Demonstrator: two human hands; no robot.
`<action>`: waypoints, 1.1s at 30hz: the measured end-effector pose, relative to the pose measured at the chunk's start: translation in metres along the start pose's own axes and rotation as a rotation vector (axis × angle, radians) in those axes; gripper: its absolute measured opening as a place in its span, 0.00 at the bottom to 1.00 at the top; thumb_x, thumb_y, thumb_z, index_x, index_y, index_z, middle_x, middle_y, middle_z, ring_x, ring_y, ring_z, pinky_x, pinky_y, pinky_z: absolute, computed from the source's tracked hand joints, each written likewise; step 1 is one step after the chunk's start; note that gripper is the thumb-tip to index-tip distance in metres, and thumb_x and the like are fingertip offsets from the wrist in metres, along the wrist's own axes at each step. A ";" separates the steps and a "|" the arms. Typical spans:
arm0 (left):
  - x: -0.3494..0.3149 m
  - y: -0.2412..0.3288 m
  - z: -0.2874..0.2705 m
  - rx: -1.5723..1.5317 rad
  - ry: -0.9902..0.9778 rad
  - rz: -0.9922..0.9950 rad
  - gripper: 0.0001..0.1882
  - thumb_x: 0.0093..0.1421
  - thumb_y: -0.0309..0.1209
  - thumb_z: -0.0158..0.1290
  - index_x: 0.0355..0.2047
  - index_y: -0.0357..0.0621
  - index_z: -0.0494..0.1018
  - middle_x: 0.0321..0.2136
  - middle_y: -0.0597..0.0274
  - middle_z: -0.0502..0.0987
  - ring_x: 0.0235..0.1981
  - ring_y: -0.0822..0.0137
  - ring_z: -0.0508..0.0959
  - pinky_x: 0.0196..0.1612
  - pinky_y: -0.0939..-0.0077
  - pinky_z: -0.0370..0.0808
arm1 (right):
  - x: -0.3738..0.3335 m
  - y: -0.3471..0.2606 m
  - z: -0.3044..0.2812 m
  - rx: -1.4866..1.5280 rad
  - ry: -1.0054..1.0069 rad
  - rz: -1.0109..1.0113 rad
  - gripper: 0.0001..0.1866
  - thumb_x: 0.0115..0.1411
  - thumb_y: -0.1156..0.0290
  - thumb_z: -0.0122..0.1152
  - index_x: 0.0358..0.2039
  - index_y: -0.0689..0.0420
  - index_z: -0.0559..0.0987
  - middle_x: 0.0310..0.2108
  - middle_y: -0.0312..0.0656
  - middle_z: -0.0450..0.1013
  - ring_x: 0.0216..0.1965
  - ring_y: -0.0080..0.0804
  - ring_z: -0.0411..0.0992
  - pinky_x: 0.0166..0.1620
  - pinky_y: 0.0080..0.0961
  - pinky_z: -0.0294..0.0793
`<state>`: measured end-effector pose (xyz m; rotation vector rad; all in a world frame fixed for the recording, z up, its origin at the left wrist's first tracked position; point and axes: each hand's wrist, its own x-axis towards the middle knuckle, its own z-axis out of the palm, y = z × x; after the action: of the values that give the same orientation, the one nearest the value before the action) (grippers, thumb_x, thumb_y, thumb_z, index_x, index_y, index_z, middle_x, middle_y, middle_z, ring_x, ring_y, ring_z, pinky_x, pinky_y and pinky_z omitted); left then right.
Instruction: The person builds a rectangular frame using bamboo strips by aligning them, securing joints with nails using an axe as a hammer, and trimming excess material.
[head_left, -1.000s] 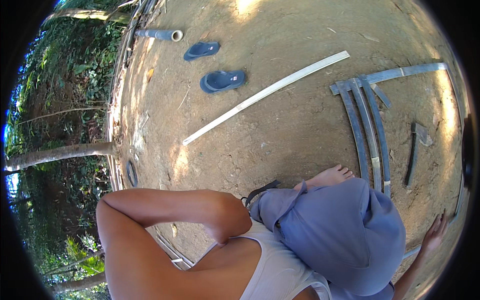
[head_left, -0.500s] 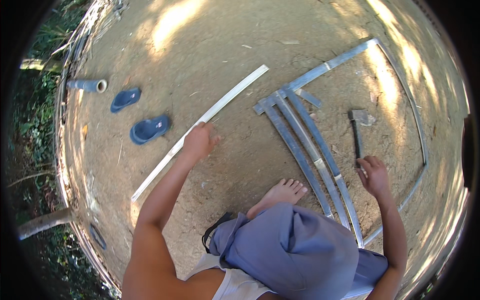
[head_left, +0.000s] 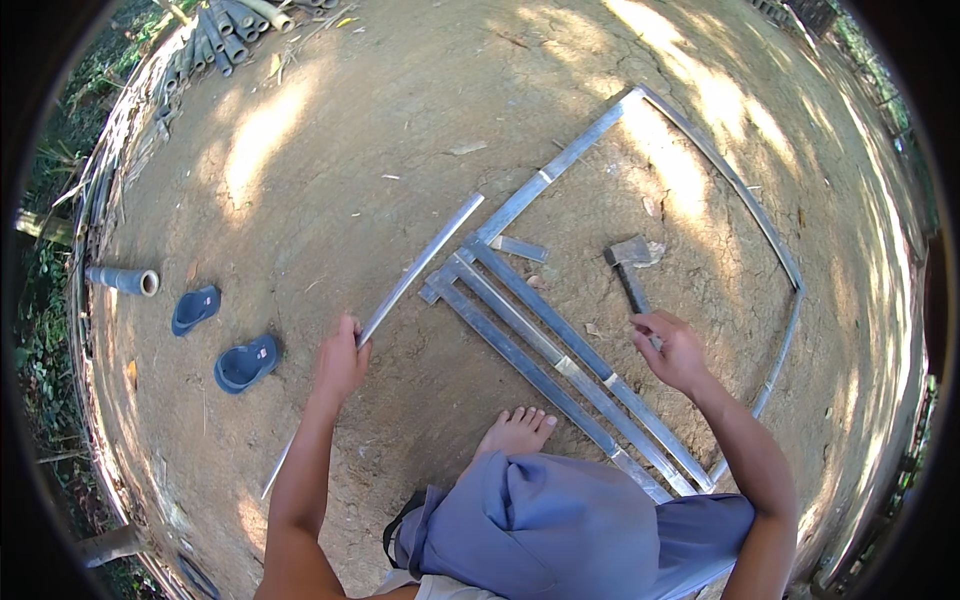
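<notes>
My left hand [head_left: 343,358] is closed around a long split bamboo strip [head_left: 420,262], turned so its narrow edge faces up. The strip slants from beside my left forearm toward the upper right, left of the other slats. My right hand [head_left: 670,350] is closed on the dark handle of a hatchet [head_left: 630,285], whose head points away from me near the ground. Between my hands, several bamboo slats [head_left: 530,335] lie nearly parallel. They meet a crosswise slat [head_left: 560,165] at the far end, part of a frame laid on the ground.
Two dark blue slippers [head_left: 246,364] lie at the left, near a cut bamboo tube [head_left: 125,280]. A pile of bamboo poles [head_left: 225,30] is at the far left. My bare foot [head_left: 517,430] stands beside the slats. A short bamboo offcut [head_left: 520,248] lies inside the frame.
My left hand has closed round the strip and rolled it from its pale face onto its edge. My right hand has gripped the hatchet handle more fully. The whole view has shifted.
</notes>
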<state>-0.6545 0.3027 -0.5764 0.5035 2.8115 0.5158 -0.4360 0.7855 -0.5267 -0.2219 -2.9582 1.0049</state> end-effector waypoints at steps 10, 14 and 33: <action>-0.055 0.135 -0.007 -0.238 -0.105 0.391 0.24 0.64 0.48 0.58 0.49 0.40 0.75 0.33 0.45 0.79 0.34 0.42 0.80 0.36 0.59 0.76 | 0.053 -0.078 -0.025 0.165 0.343 0.002 0.13 0.64 0.73 0.63 0.47 0.63 0.80 0.33 0.50 0.80 0.32 0.43 0.80 0.35 0.36 0.81; -0.055 0.144 -0.001 -0.364 -0.179 0.424 0.22 0.67 0.45 0.56 0.49 0.39 0.76 0.29 0.48 0.79 0.31 0.48 0.81 0.34 0.62 0.76 | 0.046 -0.067 -0.038 0.184 0.350 0.045 0.12 0.63 0.74 0.63 0.46 0.64 0.80 0.32 0.51 0.80 0.31 0.44 0.81 0.36 0.37 0.81; 0.028 0.136 0.063 -0.604 -0.787 -0.236 0.20 0.75 0.45 0.39 0.38 0.40 0.68 0.16 0.65 0.68 0.12 0.72 0.69 0.14 0.74 0.67 | 0.018 0.118 0.088 -0.414 -0.072 0.692 0.30 0.59 0.59 0.65 0.59 0.56 0.68 0.44 0.53 0.78 0.46 0.51 0.79 0.51 0.41 0.79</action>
<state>-0.6219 0.4515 -0.5863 0.1754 1.8166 0.8428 -0.4435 0.8271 -0.6686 -1.2982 -3.1683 0.3800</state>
